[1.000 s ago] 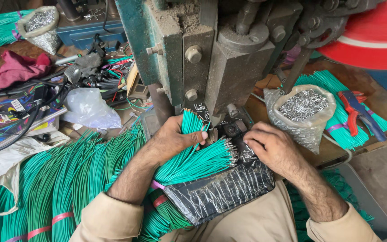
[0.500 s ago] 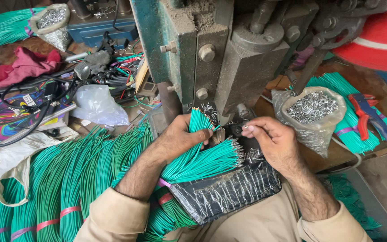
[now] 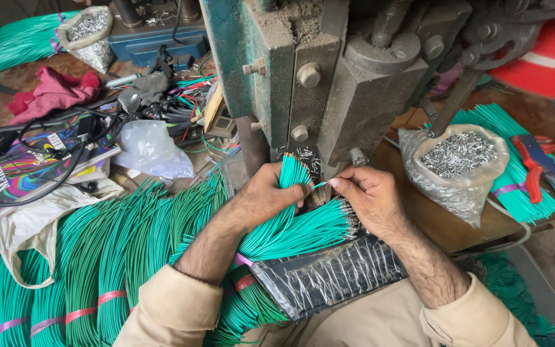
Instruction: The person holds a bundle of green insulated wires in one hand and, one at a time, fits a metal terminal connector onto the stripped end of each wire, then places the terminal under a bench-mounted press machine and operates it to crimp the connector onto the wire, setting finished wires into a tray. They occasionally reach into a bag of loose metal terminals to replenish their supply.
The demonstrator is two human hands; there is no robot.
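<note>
A cluttered worktop (image 3: 464, 231) carries a heavy grey-green press machine (image 3: 329, 83) at the far centre, with supplies ranged on both sides of it. A clear bag of small metal terminals (image 3: 458, 157) stands open just right of the machine, near the right hand. Large banded bundles of green wire (image 3: 97, 257) lie at near left, their ends toward the machine.

The left hand (image 3: 270, 196) is closed around a bunch of green wires (image 3: 293, 173), holding it upright with the tips directly below the machine head. The right hand (image 3: 369, 196) pinches a single wire (image 3: 319, 185) between thumb and forefinger, separated from the bunch and touching the left fingertips. A second fan of green wires with metal ends (image 3: 303, 231) rests across a black plastic sheet (image 3: 329, 276) on the lap, apart from the upright bunch.

Red-handled pliers (image 3: 537, 164) lie at far right on more green wire. A white plastic bag (image 3: 152, 151) and tangled cables (image 3: 27, 154) occupy the far left.
</note>
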